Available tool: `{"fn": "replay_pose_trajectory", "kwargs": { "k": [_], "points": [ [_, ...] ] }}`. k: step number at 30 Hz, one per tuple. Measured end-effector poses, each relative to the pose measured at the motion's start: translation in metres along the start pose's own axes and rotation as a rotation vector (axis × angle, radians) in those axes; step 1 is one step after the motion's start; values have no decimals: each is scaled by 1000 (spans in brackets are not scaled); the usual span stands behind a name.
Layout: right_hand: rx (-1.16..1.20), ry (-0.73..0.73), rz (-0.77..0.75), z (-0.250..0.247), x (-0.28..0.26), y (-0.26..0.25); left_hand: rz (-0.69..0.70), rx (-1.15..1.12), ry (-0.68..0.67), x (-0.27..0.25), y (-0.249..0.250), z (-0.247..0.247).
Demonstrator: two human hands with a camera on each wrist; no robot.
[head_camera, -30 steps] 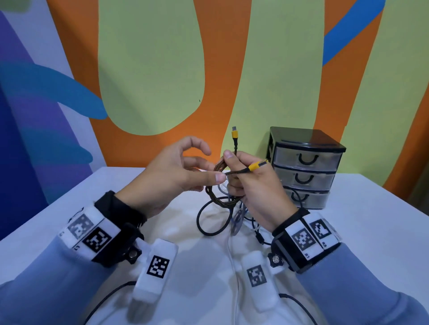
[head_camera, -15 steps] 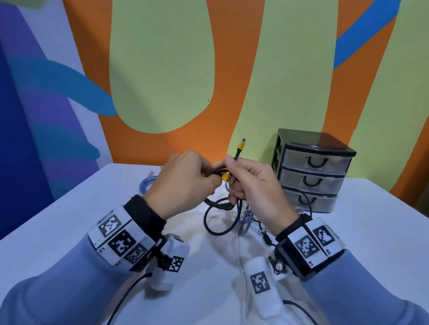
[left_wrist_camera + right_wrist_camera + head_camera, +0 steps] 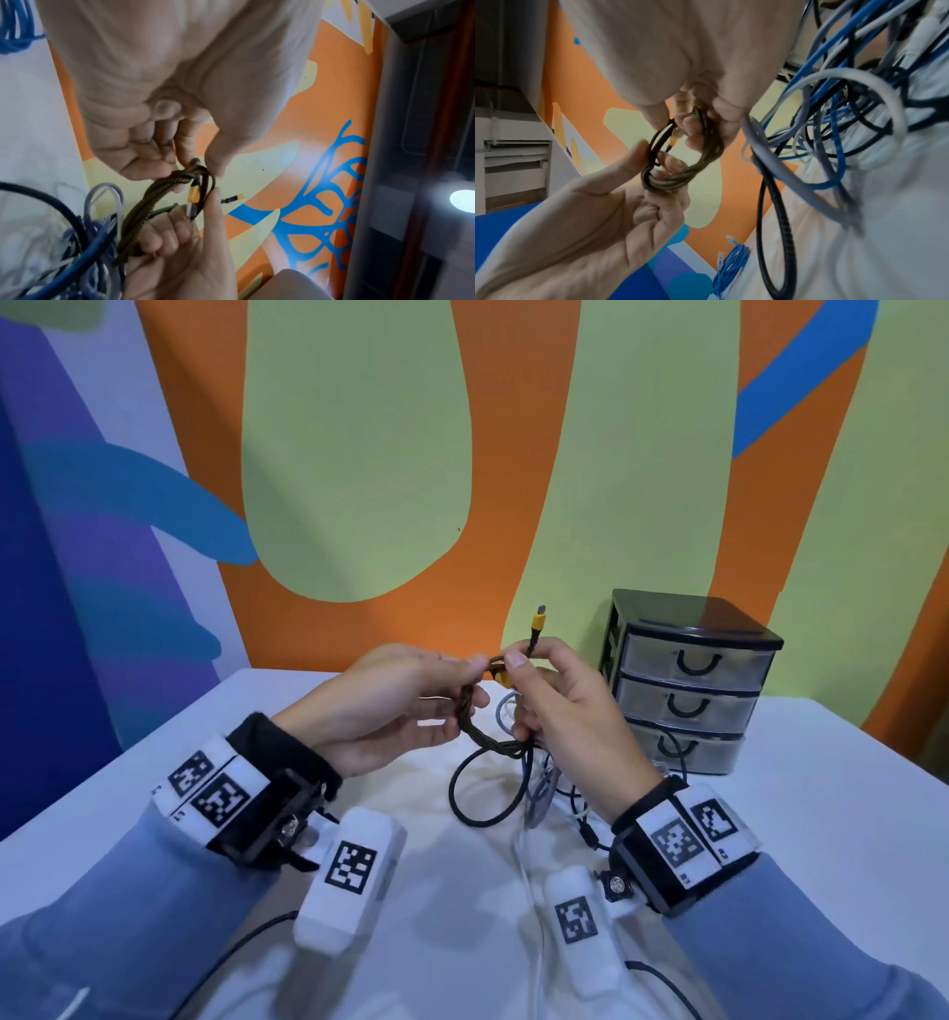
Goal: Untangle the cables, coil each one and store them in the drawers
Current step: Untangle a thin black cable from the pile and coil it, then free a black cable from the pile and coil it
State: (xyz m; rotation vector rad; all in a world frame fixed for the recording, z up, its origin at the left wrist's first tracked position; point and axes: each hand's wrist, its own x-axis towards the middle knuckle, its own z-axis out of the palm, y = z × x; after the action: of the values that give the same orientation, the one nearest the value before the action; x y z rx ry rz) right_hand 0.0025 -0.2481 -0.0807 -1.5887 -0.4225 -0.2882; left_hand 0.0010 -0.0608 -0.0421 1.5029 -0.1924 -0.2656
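I pinch the braided cable (image 3: 475, 711) with both hands above the table (image 3: 821, 814) — left hand (image 3: 390, 706) gripping the coil so it keeps shape; right hand (image 3: 560, 706) pinching its yellow-tipped end (image 3: 537, 622) to tuck; drawers (image 3: 688, 695) closed nearby.

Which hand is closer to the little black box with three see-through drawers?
Right. The right hand is just beside the black three-drawer plastic organizer, not touching it. The left hand is farther off, on the right hand's far side.

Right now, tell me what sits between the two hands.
The coiled brown cable, held by left hand and right hand; clearest in the right wrist view.
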Motion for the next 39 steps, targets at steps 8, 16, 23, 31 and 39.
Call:
{"fn": "replay_pose_trajectory", "kwargs": {
  "k": [8, 16, 23, 31, 39],
  "points": [
    [119, 103, 49, -3, 3, 0, 201, -27, 163, 0, -4, 11],
    [159, 110, 62, -4, 2, 1, 271, 388, 137, -6, -3, 11],
    [-109, 119, -55, -15, 3, -2, 444, 500, 260, -5, -2, 6],
    [-527, 31, 21, -32, 6, 6, 618, 695, 538, 8, 4, -27],
    [-759, -253, 153, -41, 13, 26, 280, 728, 838, 39, -10, -145]
  ]
}}
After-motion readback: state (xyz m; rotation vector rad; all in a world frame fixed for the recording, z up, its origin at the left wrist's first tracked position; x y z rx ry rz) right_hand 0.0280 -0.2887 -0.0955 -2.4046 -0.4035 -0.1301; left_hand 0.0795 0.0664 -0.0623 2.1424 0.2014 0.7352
